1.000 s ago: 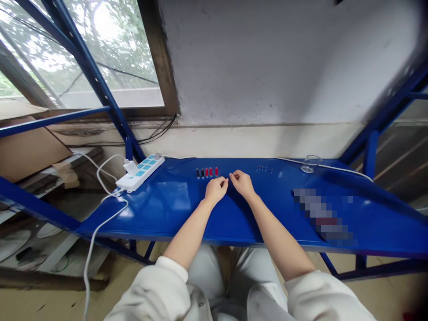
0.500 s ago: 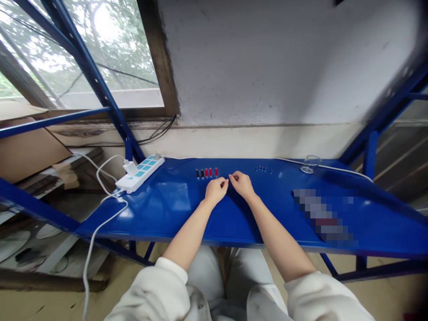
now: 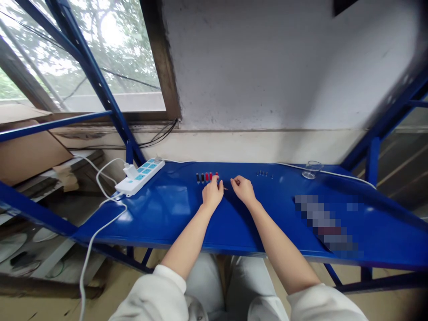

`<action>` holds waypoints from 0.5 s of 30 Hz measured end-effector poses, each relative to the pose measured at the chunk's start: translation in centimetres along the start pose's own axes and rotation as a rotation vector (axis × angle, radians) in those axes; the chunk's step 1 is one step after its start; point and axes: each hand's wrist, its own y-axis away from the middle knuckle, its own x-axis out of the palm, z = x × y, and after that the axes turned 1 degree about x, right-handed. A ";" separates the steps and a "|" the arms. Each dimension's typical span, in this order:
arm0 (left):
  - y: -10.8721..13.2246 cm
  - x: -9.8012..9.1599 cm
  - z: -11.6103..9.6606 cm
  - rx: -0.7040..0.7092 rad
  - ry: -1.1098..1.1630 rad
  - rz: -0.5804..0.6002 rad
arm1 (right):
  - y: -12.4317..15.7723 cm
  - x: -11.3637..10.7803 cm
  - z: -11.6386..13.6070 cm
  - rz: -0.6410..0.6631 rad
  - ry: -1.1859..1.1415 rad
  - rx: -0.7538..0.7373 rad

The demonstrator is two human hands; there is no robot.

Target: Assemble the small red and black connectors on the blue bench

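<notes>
The fingers (image 3: 216, 180) of the left hand (image 3: 211, 195) curl forward and down, their tips at the right end of a row of connectors (image 3: 204, 177), black to the left and red to the right. They are closed loosely, but whether they touch or grip a connector cannot be told. The fingers (image 3: 235, 181) of the right hand (image 3: 243, 189) are bent inward, the tips drawn together, with nothing plainly held; the pictures do not settle whether they pinch something small. The two hands stand just apart, and a thin reddish sliver (image 3: 225, 188) lies between them on the bench.

Both hands rest over a glossy blue steel bench (image 3: 160, 214). Seen from the hands, the connectors sit at 11 to 12 o'clock, and a cluster of tiny pins (image 3: 264, 174) at 1 o'clock. A clear glass (image 3: 311, 170) stands near the back edge at 2 o'clock, with a white cable (image 3: 334, 171) passing beside it. A pixelated patch (image 3: 326, 223) covers something at 3 o'clock, too blurred to name. At 9 o'clock lies a white power strip (image 3: 139, 177) with blue switches.
</notes>
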 end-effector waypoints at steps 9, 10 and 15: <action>-1.4 0.4 0.2 -0.008 -0.081 0.048 | 0.2 -0.1 0.3 0.025 -0.006 -0.011; -1.4 0.6 0.2 -0.008 -0.089 0.055 | 0.2 -0.1 0.3 0.028 -0.008 -0.014; -1.7 0.7 0.4 -0.021 -0.043 0.022 | 0.2 0.1 0.2 0.037 -0.009 -0.025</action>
